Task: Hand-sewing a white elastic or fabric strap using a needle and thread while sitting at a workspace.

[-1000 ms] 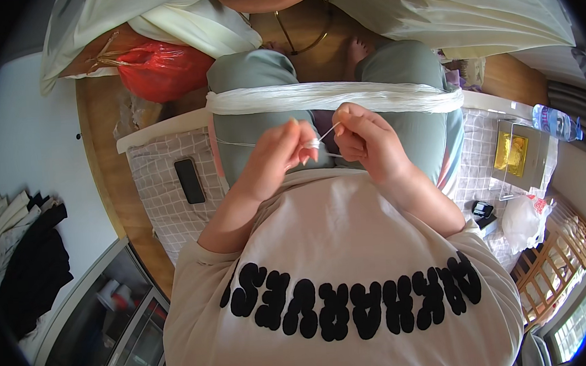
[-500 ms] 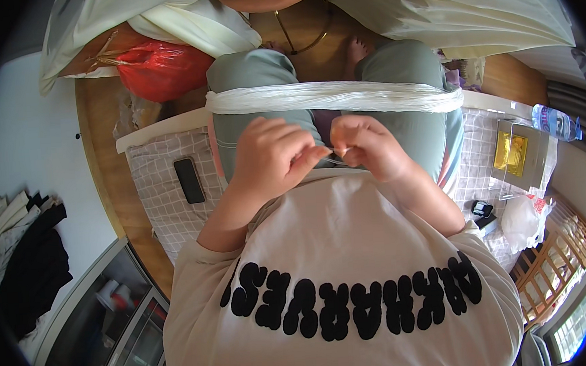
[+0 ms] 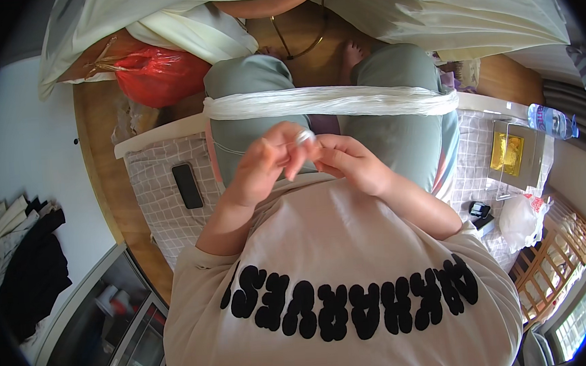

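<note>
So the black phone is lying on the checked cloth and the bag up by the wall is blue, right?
Not quite. The phone does lie on the checked cloth, but the head view shows the bag is red, not blue.

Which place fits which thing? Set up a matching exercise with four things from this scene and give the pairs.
Things:
1. red plastic bag
2. black phone
3. water bottle
4. small white piece

Places:
A. far right, beside a clear box
B. on the checked cover, to the person's left
C. at the fingertips of the left hand
D. on the wooden floor, upper left

Pairs: 1-D, 2-B, 3-A, 4-C
</note>
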`<move>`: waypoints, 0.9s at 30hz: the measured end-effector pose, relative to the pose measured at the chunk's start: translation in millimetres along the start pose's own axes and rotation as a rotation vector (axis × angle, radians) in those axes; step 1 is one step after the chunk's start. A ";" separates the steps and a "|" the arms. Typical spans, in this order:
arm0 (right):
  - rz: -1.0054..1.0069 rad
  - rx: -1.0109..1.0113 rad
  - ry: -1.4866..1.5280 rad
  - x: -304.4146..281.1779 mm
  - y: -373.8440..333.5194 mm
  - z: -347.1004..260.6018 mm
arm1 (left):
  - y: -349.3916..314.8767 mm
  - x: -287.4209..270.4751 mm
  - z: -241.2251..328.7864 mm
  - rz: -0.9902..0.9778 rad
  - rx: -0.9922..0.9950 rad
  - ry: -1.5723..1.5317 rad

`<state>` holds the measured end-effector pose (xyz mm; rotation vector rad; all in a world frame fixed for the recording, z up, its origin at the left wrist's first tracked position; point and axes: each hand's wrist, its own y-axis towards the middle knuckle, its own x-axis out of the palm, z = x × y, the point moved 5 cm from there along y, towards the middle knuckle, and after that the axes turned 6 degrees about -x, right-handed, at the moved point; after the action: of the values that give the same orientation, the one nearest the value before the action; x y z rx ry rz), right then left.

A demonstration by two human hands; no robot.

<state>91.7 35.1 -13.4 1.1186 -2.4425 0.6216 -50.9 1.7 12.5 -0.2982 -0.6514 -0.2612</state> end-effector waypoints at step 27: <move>0.146 -0.378 -0.530 1.4 -17.3 -27.5 | -4.5 1.6 23.6 0.179 0.367 1.108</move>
<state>108.5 38.9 14.1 1.0477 -2.9333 -0.1310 -64.2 5.6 32.3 0.1606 0.4264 -0.0979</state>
